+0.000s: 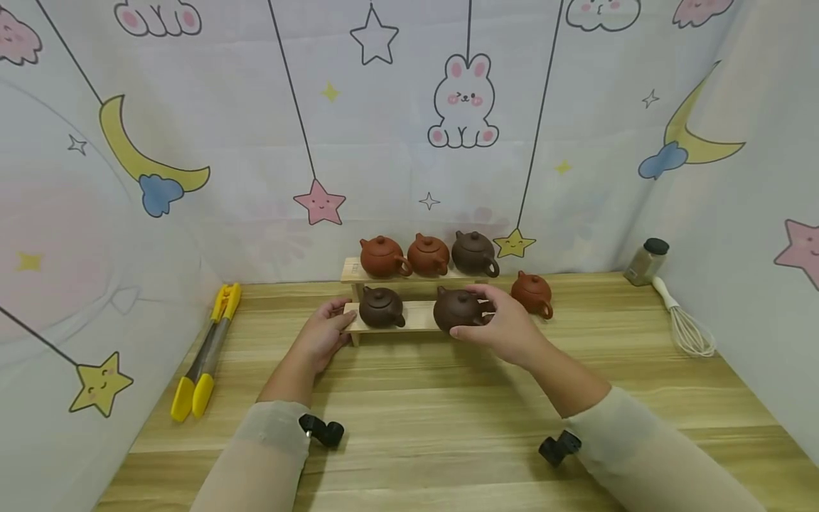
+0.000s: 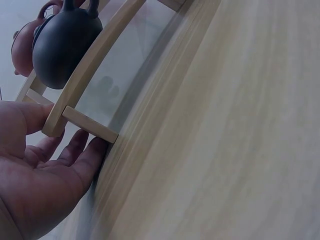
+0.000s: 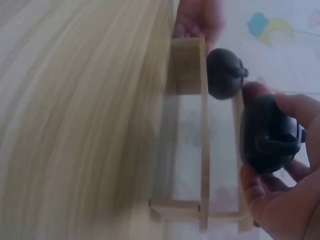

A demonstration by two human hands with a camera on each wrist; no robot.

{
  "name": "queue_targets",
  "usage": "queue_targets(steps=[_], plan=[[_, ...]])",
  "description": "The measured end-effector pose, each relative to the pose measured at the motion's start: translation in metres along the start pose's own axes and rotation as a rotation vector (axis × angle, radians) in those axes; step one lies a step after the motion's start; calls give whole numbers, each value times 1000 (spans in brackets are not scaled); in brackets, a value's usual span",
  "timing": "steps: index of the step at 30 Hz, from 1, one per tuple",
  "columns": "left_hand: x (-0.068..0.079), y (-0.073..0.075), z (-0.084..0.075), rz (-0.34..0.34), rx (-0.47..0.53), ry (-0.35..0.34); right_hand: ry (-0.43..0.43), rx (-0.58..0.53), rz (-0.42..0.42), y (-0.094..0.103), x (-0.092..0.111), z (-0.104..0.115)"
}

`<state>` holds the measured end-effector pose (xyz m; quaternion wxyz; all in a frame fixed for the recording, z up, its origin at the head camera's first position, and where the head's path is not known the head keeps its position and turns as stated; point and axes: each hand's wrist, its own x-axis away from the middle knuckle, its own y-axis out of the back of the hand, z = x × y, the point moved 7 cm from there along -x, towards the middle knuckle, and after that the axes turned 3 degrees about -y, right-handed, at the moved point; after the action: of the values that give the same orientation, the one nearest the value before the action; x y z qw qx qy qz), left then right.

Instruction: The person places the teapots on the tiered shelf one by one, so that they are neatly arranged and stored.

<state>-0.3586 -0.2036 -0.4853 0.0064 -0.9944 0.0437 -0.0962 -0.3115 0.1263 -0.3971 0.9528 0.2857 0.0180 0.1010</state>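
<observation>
My left hand (image 1: 323, 333) grips the left end of a small two-step wooden rack (image 1: 419, 326), thumb on the lower shelf and fingers beneath it by the leg. My right hand (image 1: 505, 327) holds a dark brown teapot (image 1: 456, 310) by its sides near the handle. In the right wrist view, a gap shows between this teapot (image 3: 267, 132) and the lower shelf (image 3: 205, 145). Another dark teapot (image 1: 380, 307) sits at the left of that shelf. On the upper step stand two reddish teapots, one left (image 1: 382, 256) and one middle (image 1: 428, 254), plus a dark one (image 1: 474, 252).
A reddish teapot (image 1: 531, 293) stands on the wooden table (image 1: 409, 427), right of the rack. Yellow-tipped tongs (image 1: 207, 348) lie at the left. At the far right are a black-capped jar (image 1: 646, 263) and a whisk (image 1: 684, 320). A printed curtain (image 1: 397, 142) closes off the back.
</observation>
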Motion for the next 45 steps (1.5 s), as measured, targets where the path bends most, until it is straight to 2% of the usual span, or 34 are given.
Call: queue_targets(steps=[11, 26, 37, 45], plan=[[2, -1, -1, 1, -2, 3, 7, 24, -13, -28, -27, 11], [2, 1, 0, 3, -7, -3, -26, 75, -36, -49, -45, 11], [2, 0, 0, 1, 8, 4, -36, 76, -25, -49, -46, 12], [2, 1, -1, 1, 20, 7, 15, -60, -2, -27, -26, 11]])
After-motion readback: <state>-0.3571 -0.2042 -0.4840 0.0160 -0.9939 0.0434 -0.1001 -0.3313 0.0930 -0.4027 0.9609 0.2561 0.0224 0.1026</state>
